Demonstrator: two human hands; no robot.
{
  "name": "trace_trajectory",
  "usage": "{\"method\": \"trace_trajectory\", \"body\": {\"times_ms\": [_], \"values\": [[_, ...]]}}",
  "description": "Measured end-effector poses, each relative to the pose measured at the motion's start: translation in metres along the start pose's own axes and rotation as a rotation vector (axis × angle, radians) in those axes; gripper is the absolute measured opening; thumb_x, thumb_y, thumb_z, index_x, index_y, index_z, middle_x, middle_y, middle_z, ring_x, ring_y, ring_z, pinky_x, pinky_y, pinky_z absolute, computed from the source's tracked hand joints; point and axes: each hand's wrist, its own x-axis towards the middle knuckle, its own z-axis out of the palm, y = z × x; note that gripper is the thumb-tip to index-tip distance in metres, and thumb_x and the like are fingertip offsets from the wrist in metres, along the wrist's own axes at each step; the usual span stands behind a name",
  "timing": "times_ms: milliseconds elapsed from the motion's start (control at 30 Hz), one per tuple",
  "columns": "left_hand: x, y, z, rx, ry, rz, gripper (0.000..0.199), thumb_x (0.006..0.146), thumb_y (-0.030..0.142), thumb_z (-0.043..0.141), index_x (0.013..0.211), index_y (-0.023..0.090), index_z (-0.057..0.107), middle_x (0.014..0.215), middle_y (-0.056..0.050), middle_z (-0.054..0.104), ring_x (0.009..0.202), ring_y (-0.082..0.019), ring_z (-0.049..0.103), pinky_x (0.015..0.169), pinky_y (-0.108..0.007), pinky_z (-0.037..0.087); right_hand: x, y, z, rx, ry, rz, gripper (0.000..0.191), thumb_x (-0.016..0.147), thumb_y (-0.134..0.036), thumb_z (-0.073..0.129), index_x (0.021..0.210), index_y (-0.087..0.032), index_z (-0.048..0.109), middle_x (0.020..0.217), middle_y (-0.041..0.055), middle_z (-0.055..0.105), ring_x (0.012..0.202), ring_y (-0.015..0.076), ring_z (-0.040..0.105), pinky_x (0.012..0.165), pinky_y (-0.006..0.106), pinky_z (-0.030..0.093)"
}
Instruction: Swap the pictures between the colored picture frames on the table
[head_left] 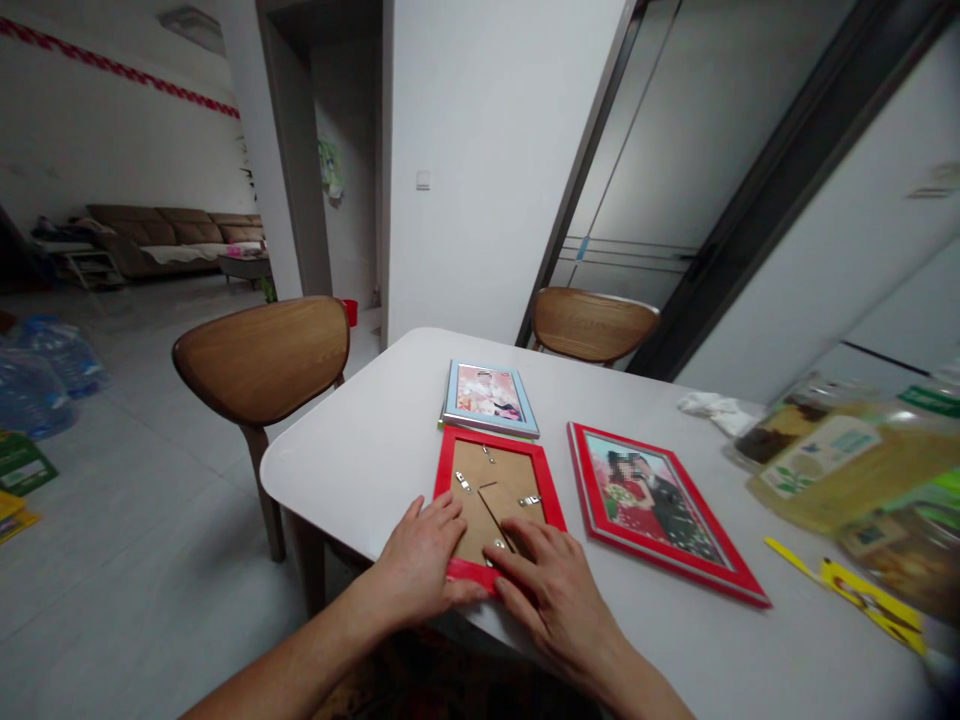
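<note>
Red-edged and face down, a picture frame [553,490] is lying at the near edge of a white desk [360,440], likely exposing its metal clips. The left hand [424,560] is steadying its side, the right hand [551,590] fingering the backing board [480,500]; whether either grip is closing on anything, one cannot tell. Wooden chairs [270,355] are standing beyond.

left wooden chair [262,360] | brown sofa [161,232] | wall switch [423,180] | bottle of yellow liquid [840,460]
</note>
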Motion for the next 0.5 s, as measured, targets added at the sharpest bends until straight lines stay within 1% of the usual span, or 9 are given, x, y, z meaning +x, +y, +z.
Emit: {"method": "trace_trajectory", "body": {"times_ms": [167,267,333,400,500], "values": [[0.001,0.001,-0.002,-0.012,-0.004,-0.002,0.062,0.062,0.045,0.063,0.111,0.010,0.049,0.125,-0.016,0.042,0.119,-0.027,0.032,0.098,-0.040,0.027,0.002,-0.004,-0.005,0.028,-0.053,-0.057,0.027,0.075,-0.034,0.046,0.099,-0.029,0.058,0.109,0.0070,0.051,0.097,0.0225,0.044,0.079,0.040,0.037],[0.000,0.000,-0.003,-0.035,0.005,0.004,0.062,0.062,0.046,0.063,0.111,0.010,0.049,0.126,-0.016,0.041,0.120,-0.026,0.032,0.098,-0.037,0.028,0.000,-0.004,-0.008,0.047,-0.067,-0.083,0.028,0.074,-0.034,0.048,0.099,-0.028,0.058,0.109,0.0072,0.051,0.097,0.0224,0.045,0.078,0.040,0.038],[0.000,-0.001,-0.002,-0.044,0.008,-0.003,0.064,0.063,0.047,0.062,0.112,0.010,0.049,0.126,-0.016,0.041,0.120,-0.025,0.031,0.098,-0.036,0.029,0.000,-0.002,-0.007,0.062,-0.058,-0.076,0.029,0.074,-0.035,0.048,0.100,-0.027,0.057,0.109,0.0074,0.051,0.096,0.0218,0.046,0.078,0.039,0.038],[0.000,-0.002,-0.001,-0.049,0.008,-0.004,0.065,0.062,0.047,0.063,0.112,0.009,0.048,0.126,-0.016,0.041,0.121,-0.025,0.030,0.099,-0.036,0.028,0.002,0.004,-0.005,0.074,-0.015,-0.018,0.031,0.076,-0.033,0.045,0.103,-0.025,0.056,0.107,0.0079,0.051,0.096,0.0206,0.047,0.079,0.037,0.039],[0.000,-0.004,0.000,-0.063,0.008,0.001,0.066,0.060,0.045,0.065,0.113,0.009,0.047,0.126,-0.016,0.041,0.121,-0.025,0.030,0.099,-0.036,0.028,0.010,0.020,0.000,0.025,0.074,0.156,0.031,0.078,-0.028,0.040,0.102,-0.019,0.056,0.101,0.0098,0.053,0.091,0.0200,0.049,0.078,0.036,0.040]]}}
